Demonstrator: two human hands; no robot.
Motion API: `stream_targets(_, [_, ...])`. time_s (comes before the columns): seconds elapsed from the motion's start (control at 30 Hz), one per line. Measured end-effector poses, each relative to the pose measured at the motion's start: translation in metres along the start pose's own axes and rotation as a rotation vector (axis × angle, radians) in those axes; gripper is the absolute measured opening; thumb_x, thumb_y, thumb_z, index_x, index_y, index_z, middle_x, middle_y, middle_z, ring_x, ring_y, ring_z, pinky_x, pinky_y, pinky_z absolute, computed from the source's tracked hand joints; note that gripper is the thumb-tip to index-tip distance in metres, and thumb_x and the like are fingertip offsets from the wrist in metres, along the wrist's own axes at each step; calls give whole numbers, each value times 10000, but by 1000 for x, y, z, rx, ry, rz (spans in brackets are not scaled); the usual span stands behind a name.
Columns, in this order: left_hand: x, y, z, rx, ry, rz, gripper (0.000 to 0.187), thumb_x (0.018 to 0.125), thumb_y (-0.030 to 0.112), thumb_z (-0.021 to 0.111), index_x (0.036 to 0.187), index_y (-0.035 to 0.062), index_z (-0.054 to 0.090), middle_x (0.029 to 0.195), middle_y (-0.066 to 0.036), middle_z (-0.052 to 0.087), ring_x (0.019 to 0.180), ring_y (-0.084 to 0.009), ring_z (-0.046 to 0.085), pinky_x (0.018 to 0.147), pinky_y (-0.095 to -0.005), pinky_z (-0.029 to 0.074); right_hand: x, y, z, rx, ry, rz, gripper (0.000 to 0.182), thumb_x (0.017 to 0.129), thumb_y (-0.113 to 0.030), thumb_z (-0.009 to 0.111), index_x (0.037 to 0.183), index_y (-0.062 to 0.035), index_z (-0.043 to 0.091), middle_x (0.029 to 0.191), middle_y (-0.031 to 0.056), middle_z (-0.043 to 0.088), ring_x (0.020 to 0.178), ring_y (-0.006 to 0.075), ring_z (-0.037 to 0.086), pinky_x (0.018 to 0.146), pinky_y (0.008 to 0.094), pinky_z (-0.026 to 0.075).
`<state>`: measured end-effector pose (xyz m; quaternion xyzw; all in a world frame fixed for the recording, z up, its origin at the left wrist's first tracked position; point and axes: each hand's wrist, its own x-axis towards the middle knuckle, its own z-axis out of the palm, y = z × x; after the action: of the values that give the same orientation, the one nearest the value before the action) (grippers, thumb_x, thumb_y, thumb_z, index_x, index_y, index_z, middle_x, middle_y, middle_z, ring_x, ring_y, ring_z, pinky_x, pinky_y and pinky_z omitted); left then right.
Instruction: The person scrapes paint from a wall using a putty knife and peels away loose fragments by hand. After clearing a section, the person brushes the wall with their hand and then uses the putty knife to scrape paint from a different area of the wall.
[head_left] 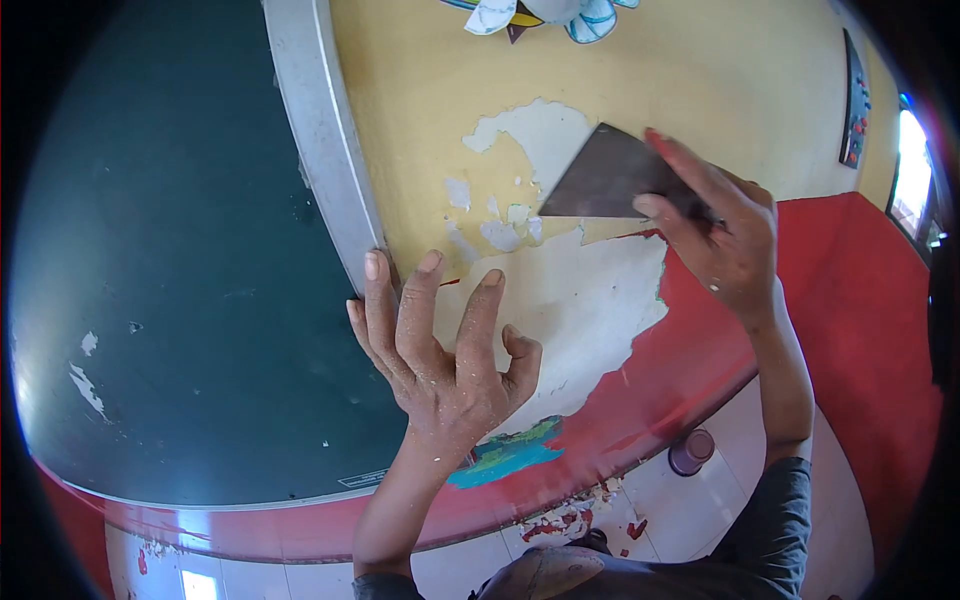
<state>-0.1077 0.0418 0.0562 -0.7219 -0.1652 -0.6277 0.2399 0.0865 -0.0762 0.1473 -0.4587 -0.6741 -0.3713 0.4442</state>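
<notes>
My right hand (725,225) is closed on a dark, flat scraper blade (605,180). The blade's long edge lies at the yellow painted wall (420,120), beside a bare pale patch with ragged edges. My left hand (450,350) is spread, its fingertips resting on the wall and by the metal frame (335,140) of a dark green board (180,280). Below the blade a large scraped white area (570,310) borders the red paint (690,345). Small flakes dot both hands.
Paint chips (560,522) lie on the tiled floor (700,500) along the wall's foot. A dark round container (691,453) stands there too. A paper flower decoration (550,12) hangs above, and a bright window (910,170) is at far right.
</notes>
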Motion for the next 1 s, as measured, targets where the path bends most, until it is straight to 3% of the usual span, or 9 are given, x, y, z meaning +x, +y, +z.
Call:
stream_targets(0.17, [-2, -1, 3, -15, 38, -12, 528, 605, 92, 570, 1132, 103, 538, 1284, -177, 380, 1300, -463, 285, 1035, -593, 228, 2, -8, -1, -54, 12, 92, 440, 795, -34, 686, 1208, 45, 556, 1134, 160, 641, 965, 191, 638, 858, 304, 486])
stream_targets(0.27, [-4, -3, 10, -49, 107, -25, 473, 604, 128, 580, 1075, 151, 607, 1270, -148, 426, 1277, -469, 332, 1053, -587, 188, 0, -20, -4, -179, -237, 58, 392, 780, -31, 693, 1163, -4, 612, 1050, 140, 672, 923, 211, 654, 831, 304, 492])
stream_targets(0.37, [-5, -2, 8, -58, 97, -35, 475, 601, 127, 579, 1074, 152, 607, 1271, -145, 429, 1278, -470, 332, 1054, -588, 182, 6, 4, 11, 120, 271, 55, 458, 795, -88, 712, 1235, -145, 598, 895, 92, 693, 617, 50, 552, 580, 218, 458])
stream_targets(0.5, [-4, -1, 9, -60, 99, -41, 473, 603, 123, 575, 1073, 154, 607, 1274, -144, 430, 1276, -472, 334, 1056, -589, 175, 3, -7, -3, -171, -251, -212, 425, 810, -14, 664, 1220, 26, 556, 1069, 153, 665, 940, 175, 636, 839, 315, 494])
stream_targets(0.63, [-4, -1, 7, -53, 85, -47, 477, 607, 124, 573, 1082, 153, 602, 1274, -150, 429, 1273, -472, 338, 1055, -591, 176, 10, -12, 4, 23, 166, 250, 436, 767, -60, 716, 1180, 7, 594, 1023, 153, 676, 916, 218, 651, 858, 298, 473])
stream_targets(0.73, [-4, -3, 10, -47, 110, -19, 486, 608, 127, 574, 1093, 153, 599, 1274, -154, 429, 1271, -474, 340, 1053, -592, 179, -1, -17, -3, -163, -289, 54, 410, 790, -58, 692, 1176, 27, 587, 1057, 152, 668, 896, 210, 655, 836, 287, 485])
stream_targets(0.8, [-4, -3, 9, -51, 105, -28, 489, 608, 126, 574, 1095, 153, 598, 1273, -153, 429, 1271, -475, 340, 1051, -592, 182, -1, -18, -2, -124, -219, -7, 425, 794, -46, 684, 1196, 27, 570, 1088, 153, 661, 914, 192, 659, 827, 298, 497])
stream_targets(0.87, [-5, -2, 9, -56, 100, -33, 490, 608, 126, 574, 1096, 152, 597, 1272, -151, 429, 1272, -475, 339, 1051, -591, 183, 2, -10, 6, 51, 92, 153, 413, 767, -73, 714, 1162, -12, 610, 1025, 157, 676, 894, 210, 676, 806, 300, 505])
stream_targets(1.0, [-4, -2, 8, -60, 103, -29, 485, 611, 128, 577, 1094, 149, 599, 1272, -148, 430, 1275, -471, 334, 1053, -590, 183, 1, -12, -7, -119, -244, 7, 437, 787, -8, 682, 1208, 21, 566, 973, 125, 685, 867, 160, 664, 793, 279, 505])
